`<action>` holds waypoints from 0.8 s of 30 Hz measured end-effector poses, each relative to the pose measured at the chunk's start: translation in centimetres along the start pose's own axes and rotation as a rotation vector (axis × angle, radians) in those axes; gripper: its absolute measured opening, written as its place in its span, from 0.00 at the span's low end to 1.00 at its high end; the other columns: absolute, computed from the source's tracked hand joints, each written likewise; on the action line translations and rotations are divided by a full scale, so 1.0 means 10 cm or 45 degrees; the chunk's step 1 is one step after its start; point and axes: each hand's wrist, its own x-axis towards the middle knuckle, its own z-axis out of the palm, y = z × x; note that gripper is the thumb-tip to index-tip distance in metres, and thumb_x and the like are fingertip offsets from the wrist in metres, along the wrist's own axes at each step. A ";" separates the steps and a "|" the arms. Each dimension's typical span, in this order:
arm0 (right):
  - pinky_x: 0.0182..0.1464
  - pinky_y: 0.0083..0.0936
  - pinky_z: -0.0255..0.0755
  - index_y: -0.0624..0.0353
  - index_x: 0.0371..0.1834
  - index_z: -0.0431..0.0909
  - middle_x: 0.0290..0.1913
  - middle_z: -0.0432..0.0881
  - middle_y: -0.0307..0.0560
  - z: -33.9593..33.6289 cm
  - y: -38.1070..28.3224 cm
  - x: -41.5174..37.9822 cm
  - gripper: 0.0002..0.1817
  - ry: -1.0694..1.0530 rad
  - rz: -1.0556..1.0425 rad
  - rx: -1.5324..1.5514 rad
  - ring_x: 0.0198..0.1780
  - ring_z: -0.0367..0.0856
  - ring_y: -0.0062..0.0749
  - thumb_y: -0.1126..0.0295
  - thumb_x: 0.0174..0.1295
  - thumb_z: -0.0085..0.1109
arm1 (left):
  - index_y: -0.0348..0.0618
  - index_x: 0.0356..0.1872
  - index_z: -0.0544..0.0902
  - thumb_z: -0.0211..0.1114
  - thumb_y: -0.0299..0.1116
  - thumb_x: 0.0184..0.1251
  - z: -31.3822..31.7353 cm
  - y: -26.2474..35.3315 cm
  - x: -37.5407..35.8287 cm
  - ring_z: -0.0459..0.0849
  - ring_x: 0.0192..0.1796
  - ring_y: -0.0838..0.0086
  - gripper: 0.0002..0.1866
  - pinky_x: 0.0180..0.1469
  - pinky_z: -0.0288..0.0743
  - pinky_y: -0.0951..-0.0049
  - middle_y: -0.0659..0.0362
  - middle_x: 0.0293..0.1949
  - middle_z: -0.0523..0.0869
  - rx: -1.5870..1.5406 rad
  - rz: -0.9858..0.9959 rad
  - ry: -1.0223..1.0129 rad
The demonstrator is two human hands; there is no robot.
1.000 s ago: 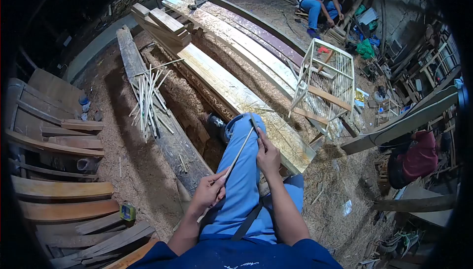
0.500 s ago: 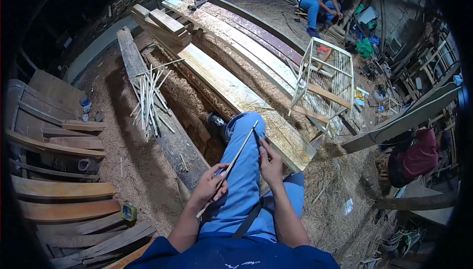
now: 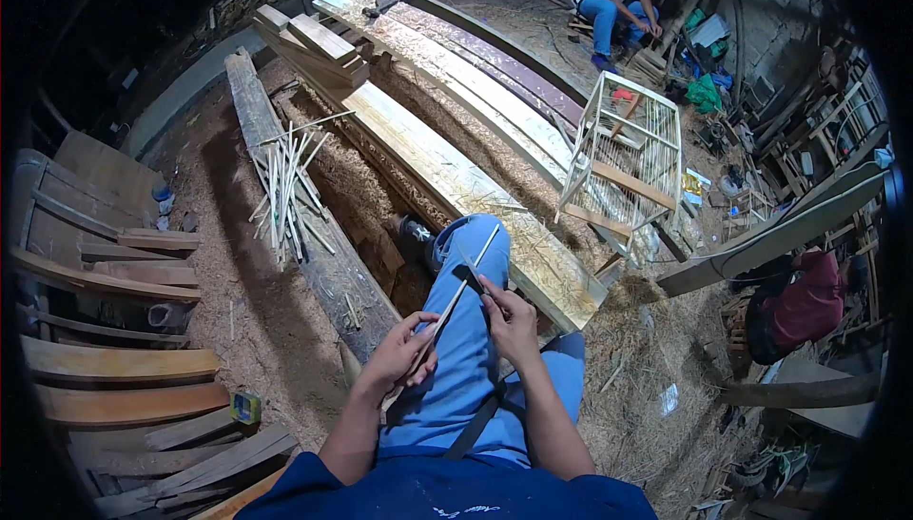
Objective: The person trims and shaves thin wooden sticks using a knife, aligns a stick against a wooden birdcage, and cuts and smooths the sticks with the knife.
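One knife (image 3: 472, 280) — now nearer the left hand (image 3: 399, 356)

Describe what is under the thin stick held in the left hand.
The blue-jeaned leg is visible beneath the thin stick. The left hand covers part of the stick, so what lies under that grip cannot be seen.

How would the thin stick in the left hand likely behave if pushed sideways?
The stick is probably fairly stiff, since it looks straight beyond the left hand. Its thinness suggests it is light, and that it might bend or snap under a hard push.
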 end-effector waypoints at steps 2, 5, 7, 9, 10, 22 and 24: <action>0.36 0.28 0.71 0.47 0.62 0.82 0.28 0.79 0.51 -0.01 0.01 0.01 0.19 -0.023 0.053 -0.018 0.29 0.75 0.32 0.71 0.67 0.61 | 0.45 0.69 0.68 0.52 0.39 0.81 -0.07 -0.01 -0.10 0.73 0.12 0.80 0.21 0.13 0.65 0.80 0.58 0.20 0.80 0.001 -0.029 -0.016; 0.38 0.34 0.74 0.45 0.61 0.82 0.31 0.81 0.56 -0.01 0.03 0.01 0.19 -0.036 0.085 -0.033 0.30 0.80 0.43 0.71 0.67 0.61 | 0.49 0.76 0.64 0.53 0.38 0.81 -0.11 0.05 -0.23 0.75 0.14 0.80 0.26 0.16 0.69 0.80 0.58 0.21 0.82 0.045 -0.080 -0.043; 0.39 0.36 0.74 0.45 0.61 0.82 0.31 0.81 0.56 0.00 0.03 -0.01 0.19 -0.031 0.065 -0.026 0.31 0.81 0.45 0.71 0.67 0.60 | 0.49 0.75 0.65 0.53 0.37 0.81 -0.13 -0.01 -0.24 0.73 0.13 0.81 0.25 0.16 0.68 0.80 0.58 0.21 0.82 0.153 -0.008 0.003; 0.35 0.26 0.71 0.48 0.63 0.81 0.26 0.77 0.51 -0.01 0.03 -0.01 0.20 -0.045 -0.051 -0.123 0.28 0.75 0.29 0.73 0.69 0.58 | 0.48 0.75 0.65 0.53 0.36 0.81 -0.07 -0.04 -0.21 0.73 0.13 0.82 0.25 0.15 0.67 0.81 0.59 0.21 0.81 0.152 0.018 0.022; 0.35 0.26 0.71 0.48 0.63 0.81 0.26 0.77 0.51 -0.03 0.02 -0.02 0.20 -0.044 -0.055 -0.122 0.28 0.75 0.29 0.73 0.69 0.58 | 0.48 0.75 0.66 0.53 0.35 0.81 -0.02 -0.04 -0.18 0.72 0.13 0.82 0.25 0.15 0.65 0.81 0.59 0.20 0.81 0.150 0.045 0.033; 0.44 0.38 0.78 0.43 0.65 0.79 0.45 0.86 0.59 -0.02 -0.06 -0.03 0.21 -0.105 0.022 -0.048 0.43 0.87 0.52 0.72 0.68 0.57 | 0.43 0.71 0.70 0.59 0.32 0.77 0.33 0.16 0.51 0.68 0.09 0.81 0.24 0.10 0.59 0.77 0.61 0.18 0.79 0.213 0.146 0.201; 0.44 0.38 0.78 0.43 0.64 0.80 0.44 0.87 0.57 0.04 -0.03 -0.02 0.21 -0.075 0.069 -0.041 0.43 0.87 0.52 0.71 0.68 0.58 | 0.42 0.70 0.70 0.58 0.32 0.77 0.35 0.18 0.54 0.67 0.10 0.82 0.23 0.10 0.59 0.78 0.62 0.17 0.78 0.214 0.150 0.206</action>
